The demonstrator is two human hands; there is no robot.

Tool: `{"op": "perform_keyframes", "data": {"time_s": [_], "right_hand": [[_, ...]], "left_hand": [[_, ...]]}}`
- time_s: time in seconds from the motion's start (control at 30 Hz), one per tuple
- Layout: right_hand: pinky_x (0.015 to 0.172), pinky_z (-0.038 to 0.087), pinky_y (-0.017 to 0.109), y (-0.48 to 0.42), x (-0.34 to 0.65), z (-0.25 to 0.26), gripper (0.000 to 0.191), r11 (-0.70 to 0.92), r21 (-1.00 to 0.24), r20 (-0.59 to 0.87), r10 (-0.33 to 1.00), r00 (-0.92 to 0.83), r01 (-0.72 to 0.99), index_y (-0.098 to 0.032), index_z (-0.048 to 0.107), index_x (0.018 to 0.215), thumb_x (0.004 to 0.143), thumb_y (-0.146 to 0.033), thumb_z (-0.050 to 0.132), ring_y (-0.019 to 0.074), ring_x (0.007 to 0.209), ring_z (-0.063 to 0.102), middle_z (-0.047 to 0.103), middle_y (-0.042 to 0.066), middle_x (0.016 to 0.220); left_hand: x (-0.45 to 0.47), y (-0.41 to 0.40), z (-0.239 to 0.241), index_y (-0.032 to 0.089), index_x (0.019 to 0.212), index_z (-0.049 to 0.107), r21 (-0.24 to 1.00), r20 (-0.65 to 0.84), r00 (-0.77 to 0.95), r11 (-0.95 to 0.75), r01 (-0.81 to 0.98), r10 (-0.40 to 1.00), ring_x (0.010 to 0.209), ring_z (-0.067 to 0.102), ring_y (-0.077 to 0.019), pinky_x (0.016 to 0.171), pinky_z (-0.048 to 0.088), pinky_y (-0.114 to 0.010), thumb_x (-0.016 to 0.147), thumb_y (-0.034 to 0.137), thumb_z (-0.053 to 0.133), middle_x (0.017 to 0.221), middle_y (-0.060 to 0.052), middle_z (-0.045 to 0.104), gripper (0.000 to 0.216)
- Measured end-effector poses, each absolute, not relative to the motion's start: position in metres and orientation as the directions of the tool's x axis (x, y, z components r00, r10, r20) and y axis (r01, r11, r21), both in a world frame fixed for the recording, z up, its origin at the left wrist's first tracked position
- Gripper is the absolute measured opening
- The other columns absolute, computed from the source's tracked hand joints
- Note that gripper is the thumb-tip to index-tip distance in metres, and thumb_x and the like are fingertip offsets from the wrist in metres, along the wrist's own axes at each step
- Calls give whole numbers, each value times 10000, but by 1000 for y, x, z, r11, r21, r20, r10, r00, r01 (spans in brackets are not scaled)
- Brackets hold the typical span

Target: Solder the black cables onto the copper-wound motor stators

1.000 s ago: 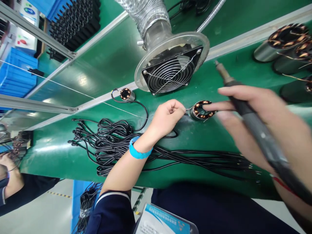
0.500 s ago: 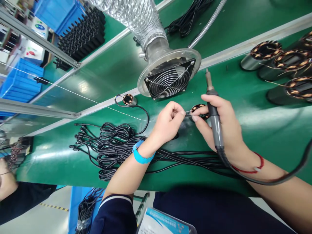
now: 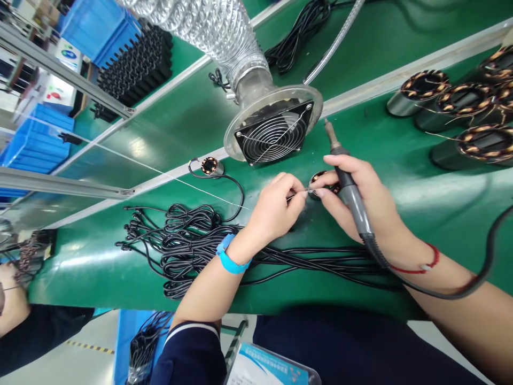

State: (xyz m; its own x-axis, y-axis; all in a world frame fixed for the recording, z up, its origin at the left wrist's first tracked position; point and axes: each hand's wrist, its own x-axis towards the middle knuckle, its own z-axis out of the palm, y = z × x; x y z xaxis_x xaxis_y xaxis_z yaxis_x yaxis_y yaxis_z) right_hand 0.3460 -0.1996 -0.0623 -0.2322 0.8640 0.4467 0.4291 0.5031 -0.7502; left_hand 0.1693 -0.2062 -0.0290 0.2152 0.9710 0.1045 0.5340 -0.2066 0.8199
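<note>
My left hand, with a blue wristband, is closed in a pinch on a thin wire end right beside a small motor stator with copper windings on the green bench. My right hand is wrapped round a soldering iron, whose tip points up and away towards the fan. The thumb and forefinger of that hand also meet the wire next to the stator. The iron's black cord loops off to the right.
A fume-extraction fan on a silver flexible duct stands just behind the hands. A bundle of black cables lies at left. Another small stator sits by the rail. Several larger stators rest at right. Another person's arm shows at far left.
My right hand has swung in from the right with the iron and settled against the stator, fingers meeting my left hand's pinch. The view has shifted slightly.
</note>
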Motion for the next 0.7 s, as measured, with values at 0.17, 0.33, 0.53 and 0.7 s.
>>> {"op": "perform_keyframes", "data": {"time_s": [0.17, 0.33, 0.53, 0.7], "right_hand": [[918, 531, 464, -191, 365, -59, 441, 554, -651, 433, 833, -345, 519, -272, 499, 1385, 951, -230, 567, 275, 1069, 673, 735, 40, 1027], [892, 523, 428, -184, 363, -62, 465, 604, -651, 432, 793, -429, 460, -282, 492, 1393, 939, -241, 583, 254, 998, 691, 724, 10, 981], [879, 541, 426, -189, 344, -63, 409, 491, -674, 425, 869, -255, 552, -227, 518, 1338, 931, -190, 536, 226, 857, 705, 722, 14, 898], [891, 564, 409, -195, 355, -54, 422, 483, -662, 415, 873, -258, 573, -224, 547, 1368, 947, -237, 576, 230, 929, 721, 750, 44, 974]], "left_hand": [[178, -209, -32, 189, 701, 491, 866, -93, 117, 22, 500, 989, 679, 488, -107, 674, 398, -256, 829, 42, 598, 685, 41, 500, 222], [177, -207, -33, 182, 704, 505, 888, -149, 50, 111, 446, 988, 615, 448, -84, 625, 363, -250, 838, 61, 605, 688, 50, 501, 206], [175, -206, -35, 177, 710, 525, 909, -175, 28, 150, 389, 984, 574, 427, -68, 580, 347, -236, 839, 76, 610, 682, 53, 508, 184], [176, -206, -38, 176, 711, 538, 912, -156, 33, 132, 388, 987, 580, 432, -71, 578, 349, -237, 834, 88, 615, 676, 48, 509, 170]]}}
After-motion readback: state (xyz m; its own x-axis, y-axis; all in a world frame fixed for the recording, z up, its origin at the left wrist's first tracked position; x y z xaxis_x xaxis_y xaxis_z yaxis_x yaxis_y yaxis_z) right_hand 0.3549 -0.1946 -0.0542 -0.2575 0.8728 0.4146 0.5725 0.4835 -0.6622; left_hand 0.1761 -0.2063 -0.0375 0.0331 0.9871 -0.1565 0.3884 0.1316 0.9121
